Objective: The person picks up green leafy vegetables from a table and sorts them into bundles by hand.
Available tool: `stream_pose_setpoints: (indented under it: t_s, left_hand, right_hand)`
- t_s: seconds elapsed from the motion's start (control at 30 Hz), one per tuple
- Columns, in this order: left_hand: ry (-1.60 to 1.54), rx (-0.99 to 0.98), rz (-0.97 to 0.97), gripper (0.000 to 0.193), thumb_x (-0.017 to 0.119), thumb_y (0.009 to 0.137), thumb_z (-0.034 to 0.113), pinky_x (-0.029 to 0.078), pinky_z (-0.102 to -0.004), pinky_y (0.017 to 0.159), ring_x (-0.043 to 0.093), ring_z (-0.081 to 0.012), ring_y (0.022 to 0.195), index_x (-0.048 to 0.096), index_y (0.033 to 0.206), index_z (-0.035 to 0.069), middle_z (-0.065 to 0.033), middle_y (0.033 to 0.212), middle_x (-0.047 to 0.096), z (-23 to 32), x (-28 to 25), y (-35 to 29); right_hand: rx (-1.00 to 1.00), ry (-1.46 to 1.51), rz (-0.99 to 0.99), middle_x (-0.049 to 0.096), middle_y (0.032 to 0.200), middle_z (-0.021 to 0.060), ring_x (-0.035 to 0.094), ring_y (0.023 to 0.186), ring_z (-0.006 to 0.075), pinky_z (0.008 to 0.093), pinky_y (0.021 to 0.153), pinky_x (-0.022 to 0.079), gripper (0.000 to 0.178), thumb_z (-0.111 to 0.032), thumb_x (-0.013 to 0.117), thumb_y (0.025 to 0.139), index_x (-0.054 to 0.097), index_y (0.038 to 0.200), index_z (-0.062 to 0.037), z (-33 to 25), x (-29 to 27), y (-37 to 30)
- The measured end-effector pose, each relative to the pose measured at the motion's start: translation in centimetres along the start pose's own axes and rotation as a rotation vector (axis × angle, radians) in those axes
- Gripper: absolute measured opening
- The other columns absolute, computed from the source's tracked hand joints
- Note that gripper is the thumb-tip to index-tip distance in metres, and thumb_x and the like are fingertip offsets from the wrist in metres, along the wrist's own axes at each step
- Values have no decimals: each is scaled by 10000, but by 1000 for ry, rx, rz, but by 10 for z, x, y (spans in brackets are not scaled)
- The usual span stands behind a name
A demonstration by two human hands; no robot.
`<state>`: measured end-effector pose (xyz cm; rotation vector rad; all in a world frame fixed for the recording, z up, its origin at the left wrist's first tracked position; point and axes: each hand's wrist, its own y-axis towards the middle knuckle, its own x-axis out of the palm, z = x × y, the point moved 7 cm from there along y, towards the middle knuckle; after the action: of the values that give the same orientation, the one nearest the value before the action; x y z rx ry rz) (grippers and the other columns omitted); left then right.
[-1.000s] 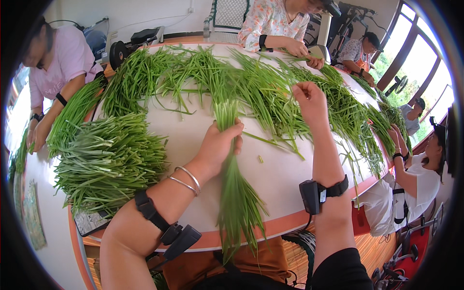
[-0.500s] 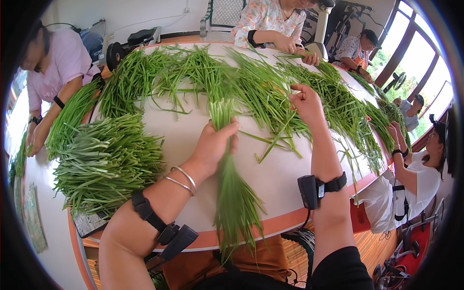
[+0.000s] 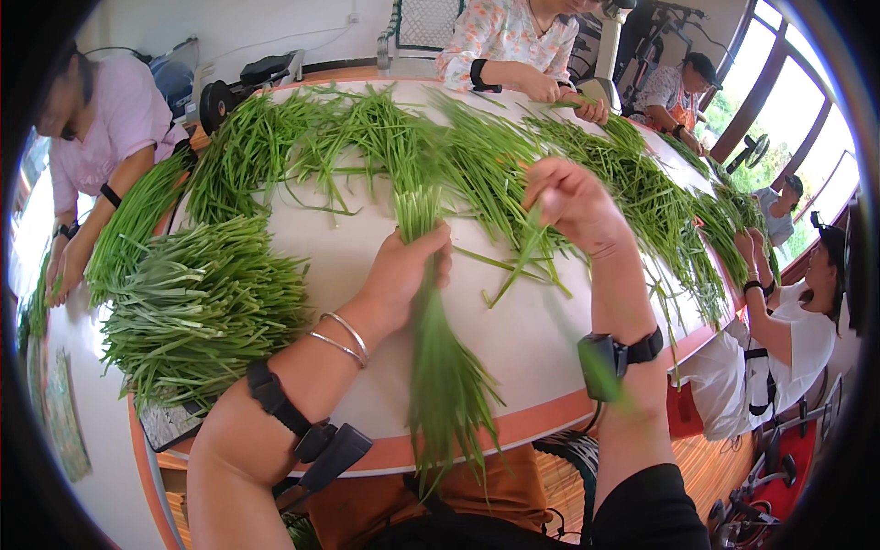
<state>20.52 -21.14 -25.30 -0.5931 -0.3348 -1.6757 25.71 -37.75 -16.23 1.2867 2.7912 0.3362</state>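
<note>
Wrapped round a bunch of green garlic chives (image 3: 445, 353), my left hand (image 3: 412, 266) holds it over the near part of the white table. The pale cut ends stick up above the fist, and the leaves hang past the table's edge. To its right my right hand (image 3: 577, 206) is raised with fingers pinched on a few chive leaves (image 3: 529, 240), which are smeared by motion. Behind both hands lies a loose heap of chives (image 3: 486, 174). On the left a thick stack of chives (image 3: 206, 302) lies with its pale ends together.
The white table (image 3: 348, 266) has an orange rim. More chives (image 3: 642, 192) spread along its right side. A person in pink (image 3: 115, 119) stands at the left, one in a floral shirt (image 3: 509, 46) across the table, and one in white (image 3: 788, 330) at the right.
My right hand has moved slightly left and turned, and blurred green leaves now trail from and below it. My left hand keeps its grip on the bunch, almost unmoved.
</note>
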Motion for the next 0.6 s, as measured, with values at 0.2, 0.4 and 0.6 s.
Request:
stream_pose_setpoints:
  t_s: [0.2,0.4,0.6]
  left_hand:
    - [241,-66,-97,310,522,889,355,338,-210,429,409,-86,469,514,833,50,-8,568,447,-4,14,-6]
    - [332,-64,-123,319,577,858,326,341,-193,422,414,-58,493,545,940,19,-12,667,499,-3,10,-5]
    - [208,-70,-115,229,566,834,149,366,-199,423,440,-58,521,532,1010,8,-28,793,534,-1,10,-6]
  right_hand:
    - [177,-387,-66,599,754,21,547,671,70,208,605,435,233,-93,686,757,589,953,-12,33,43,14]
    - [92,-442,156,603,731,21,549,655,71,209,583,425,215,-74,669,769,576,945,7,24,37,18]
    - [139,-792,327,621,683,69,582,610,160,272,570,453,175,-171,652,774,616,859,-23,25,15,14]
